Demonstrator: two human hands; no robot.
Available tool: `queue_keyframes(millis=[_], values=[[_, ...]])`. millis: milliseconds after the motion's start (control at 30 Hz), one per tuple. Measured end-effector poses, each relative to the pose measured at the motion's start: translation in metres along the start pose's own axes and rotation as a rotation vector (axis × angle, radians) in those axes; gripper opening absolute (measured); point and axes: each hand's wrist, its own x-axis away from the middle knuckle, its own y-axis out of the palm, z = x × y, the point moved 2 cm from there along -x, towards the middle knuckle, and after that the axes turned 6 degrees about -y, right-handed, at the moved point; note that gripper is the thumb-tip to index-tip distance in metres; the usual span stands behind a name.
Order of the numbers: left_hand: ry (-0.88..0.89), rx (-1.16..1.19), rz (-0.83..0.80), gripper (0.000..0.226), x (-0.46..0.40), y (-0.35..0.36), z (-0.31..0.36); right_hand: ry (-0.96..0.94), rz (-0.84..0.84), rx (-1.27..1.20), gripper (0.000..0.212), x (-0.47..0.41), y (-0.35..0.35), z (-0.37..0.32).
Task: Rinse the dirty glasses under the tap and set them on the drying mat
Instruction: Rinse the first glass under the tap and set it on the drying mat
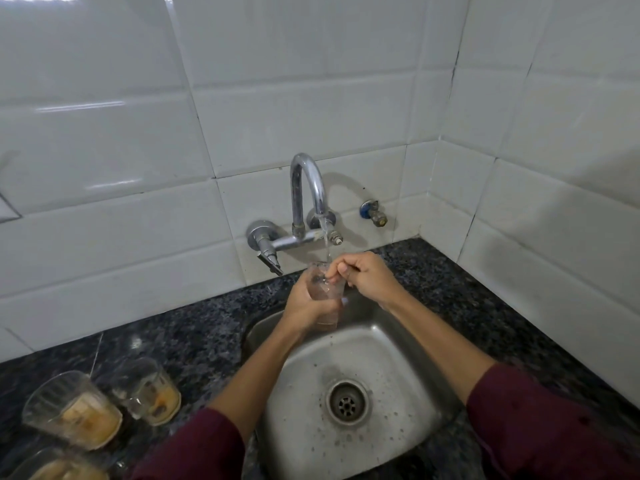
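A clear glass (pixel 325 292) is held upright over the sink (pixel 398 348), right under the running stream from the chrome tap (pixel 308 181). My left hand (pixel 304 306) grips the glass around its body. My right hand (pixel 363 275) has its fingers curled over the rim, with fingertips inside the glass. Three dirty glasses with brownish residue stand on the dark counter at the lower left: one (pixel 69 410), another (pixel 149 389), and a third (pixel 59 467) cut off by the frame's bottom edge. No drying mat is in view.
The steel sink has a drain (pixel 347 403) in its middle. Speckled dark granite counter (pixel 194 327) surrounds the basin. White tiled walls meet in a corner at the back right. A small blue-capped valve (pixel 374 213) sticks out of the wall beside the tap.
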Motion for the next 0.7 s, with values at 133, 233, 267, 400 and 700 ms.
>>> queue_keyframes(millis=[133,233,267,400,700], values=[[0.092,-0.325,0.276,0.077,-0.002,0.006,-0.004,0.025,0.011,0.188,0.023,-0.003,0.012,-0.006],[0.120,-0.366,0.286,0.082,-0.002,0.006,-0.007,0.057,0.040,0.223,0.024,-0.004,0.016,-0.006],[0.107,-0.353,0.223,0.083,-0.002,0.004,-0.005,0.069,0.045,0.181,0.023,-0.003,0.013,-0.005],[-0.080,0.106,-0.210,0.078,-0.004,-0.011,0.003,0.023,0.002,-0.150,0.026,0.002,-0.001,0.002],[0.121,-0.279,0.217,0.075,-0.007,0.001,0.002,0.028,0.008,0.166,0.023,-0.006,0.012,-0.006]])
